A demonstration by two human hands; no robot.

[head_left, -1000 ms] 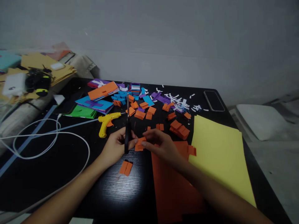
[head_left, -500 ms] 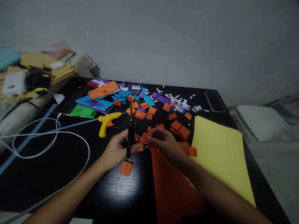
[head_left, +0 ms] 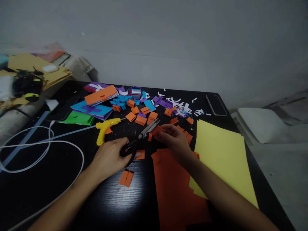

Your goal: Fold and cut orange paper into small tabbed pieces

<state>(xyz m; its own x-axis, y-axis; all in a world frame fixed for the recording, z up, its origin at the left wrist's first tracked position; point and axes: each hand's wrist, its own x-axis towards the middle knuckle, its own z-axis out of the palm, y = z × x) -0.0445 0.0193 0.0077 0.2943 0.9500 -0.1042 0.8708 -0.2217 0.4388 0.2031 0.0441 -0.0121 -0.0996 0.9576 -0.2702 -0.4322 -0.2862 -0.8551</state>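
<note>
My left hand [head_left: 112, 156] is closed around the black handles of a pair of scissors [head_left: 141, 135], whose blades point up and to the right. Between the thumb and fingers of my right hand [head_left: 175, 138] is a small folded piece of orange paper [head_left: 157, 130], close to the blade tips; whether the blades touch it I cannot tell. Below my right wrist lies a large orange sheet [head_left: 176, 189]. A creased orange piece [head_left: 126, 178] rests on the table under my left hand, and more orange pieces [head_left: 141, 120] are scattered beyond the scissors.
A yellow glue gun [head_left: 104, 129] lies left of the scissors. Yellow sheets [head_left: 221, 154] and a phone [head_left: 216, 105] are on the right. White paper scraps [head_left: 179, 105] and folded coloured paper [head_left: 91, 109] spread along the back. A white cable [head_left: 80, 150] loops at left.
The scissors have swung from upright to slanting right, toward the orange piece. My right hand has moved slightly right with that piece. The whole view has shifted a little.
</note>
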